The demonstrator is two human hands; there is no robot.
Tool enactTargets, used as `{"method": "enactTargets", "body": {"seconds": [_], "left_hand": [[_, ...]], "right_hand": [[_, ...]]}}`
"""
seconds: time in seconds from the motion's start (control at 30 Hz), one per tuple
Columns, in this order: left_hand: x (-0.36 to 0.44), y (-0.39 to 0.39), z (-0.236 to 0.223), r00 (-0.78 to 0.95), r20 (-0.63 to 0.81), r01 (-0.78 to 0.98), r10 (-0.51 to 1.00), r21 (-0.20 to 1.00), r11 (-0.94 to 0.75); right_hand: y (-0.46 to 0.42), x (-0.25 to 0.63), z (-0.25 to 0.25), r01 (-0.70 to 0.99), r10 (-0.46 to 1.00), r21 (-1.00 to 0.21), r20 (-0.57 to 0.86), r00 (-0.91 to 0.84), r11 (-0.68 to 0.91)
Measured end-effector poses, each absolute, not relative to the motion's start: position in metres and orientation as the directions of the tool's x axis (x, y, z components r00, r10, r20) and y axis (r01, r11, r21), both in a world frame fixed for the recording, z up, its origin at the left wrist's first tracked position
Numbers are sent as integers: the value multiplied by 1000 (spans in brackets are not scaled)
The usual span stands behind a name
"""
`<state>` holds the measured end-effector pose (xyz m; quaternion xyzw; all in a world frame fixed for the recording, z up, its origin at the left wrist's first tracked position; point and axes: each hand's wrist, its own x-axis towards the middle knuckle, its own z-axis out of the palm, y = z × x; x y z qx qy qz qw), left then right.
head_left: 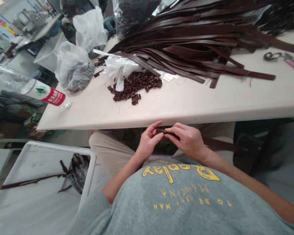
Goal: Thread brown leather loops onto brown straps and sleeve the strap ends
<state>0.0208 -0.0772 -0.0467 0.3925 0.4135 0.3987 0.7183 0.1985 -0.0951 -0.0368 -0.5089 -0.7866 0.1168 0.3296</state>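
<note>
A dark brown leather strap [161,131] is held in front of my lap, just off the table's near edge. The thumb and fingers of my left hand [147,142] pinch its end, with the index finger stretched out. Close beside it, my right hand [188,138] grips the same strap between thumb and fingertips. The strap's tail appears past my right wrist, over my leg. On the table ahead lies a heap of small brown loops [137,85]. Behind it spreads a large pile of similar brown straps [186,49].
The white table [93,112] has its near edge just beyond my hands. A plastic bottle [47,94] and filled plastic bags [74,67] are at left. A pink-handled tool [292,63] lies at right. A white bin [91,163] with dark strips stands lower left.
</note>
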Motion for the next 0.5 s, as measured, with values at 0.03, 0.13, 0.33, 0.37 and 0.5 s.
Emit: {"method": "enactTargets", "body": {"seconds": [0.03, 0.13, 0.33, 0.37, 0.5], "left_hand": [[18, -76, -47, 364, -258, -208, 895, 914, 348], [9, -74, -45, 422, -185, -20, 887, 977, 213], [-1, -61, -51, 658, 48, 488, 752, 732, -474], [-2, -57, -53, 702, 42, 513, 711, 662, -546], [-6, -51, -61, 785, 5, 539, 619, 487, -687]], "right_hand": [[-96, 199, -36, 726, 877, -511, 390, -281, 460], [-98, 203, -34, 704, 865, -512, 376, -331, 492], [-93, 210, -45, 629, 780, -474, 479, -404, 617], [-91, 210, -47, 617, 758, -457, 504, -414, 641], [-87, 206, -52, 572, 684, -405, 578, -445, 713]]}}
